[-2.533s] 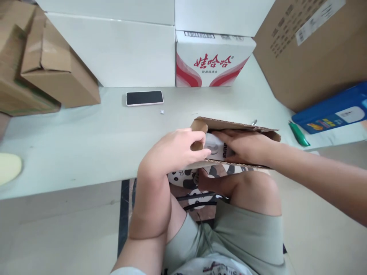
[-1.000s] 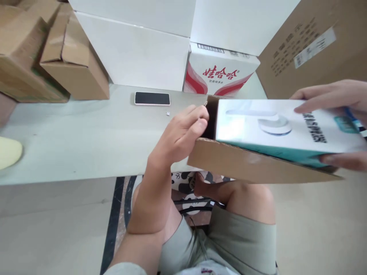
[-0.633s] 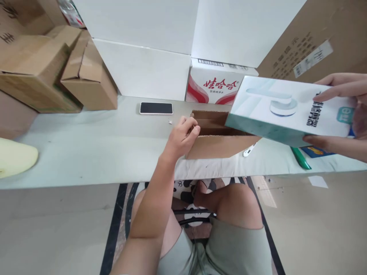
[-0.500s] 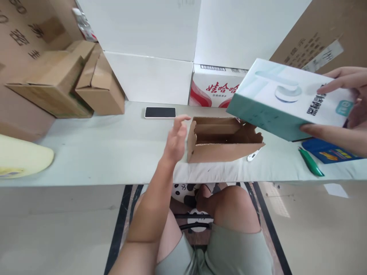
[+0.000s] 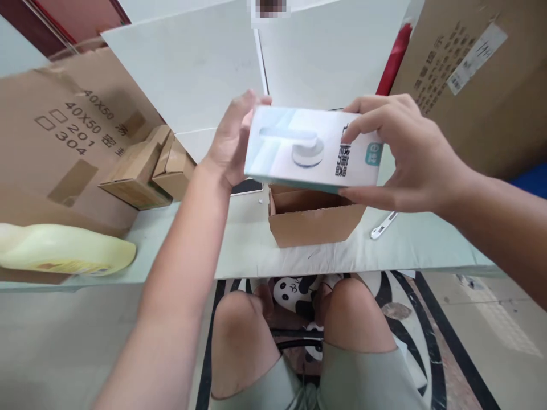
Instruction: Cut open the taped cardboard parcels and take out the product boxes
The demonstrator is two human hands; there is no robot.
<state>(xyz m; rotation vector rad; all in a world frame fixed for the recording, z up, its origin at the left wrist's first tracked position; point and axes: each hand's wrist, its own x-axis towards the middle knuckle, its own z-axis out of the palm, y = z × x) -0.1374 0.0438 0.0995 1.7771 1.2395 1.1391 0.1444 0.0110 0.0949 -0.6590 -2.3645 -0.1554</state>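
Note:
Between my two hands, above the table, is a white and teal product box point(image 5: 294, 145) printed with a picture of a handled device with a round head. My right hand point(image 5: 397, 151) grips its right end, thumb on the lower edge and fingers over the top. At the left end, my left hand point(image 5: 234, 136) is closed against the side; its fingertips are partly hidden behind the box. Below stands an open brown cardboard carton point(image 5: 318, 225), its opening partly covered from view by the product box. A white utility knife point(image 5: 383, 225) lies right of the carton.
A dark-screened phone point(image 5: 248, 187) lies behind my left wrist. Small brown boxes point(image 5: 173, 168) and a pale yellow bottle point(image 5: 68, 249) are on the left. Large cartons point(image 5: 482, 68) stand at the right, white panels point(image 5: 188, 62) at the back. The table's front edge is near my knees.
The product box has moved left, from the right side to above the carton. My left hand, raised and free before, is now at its left end. The view has shifted.

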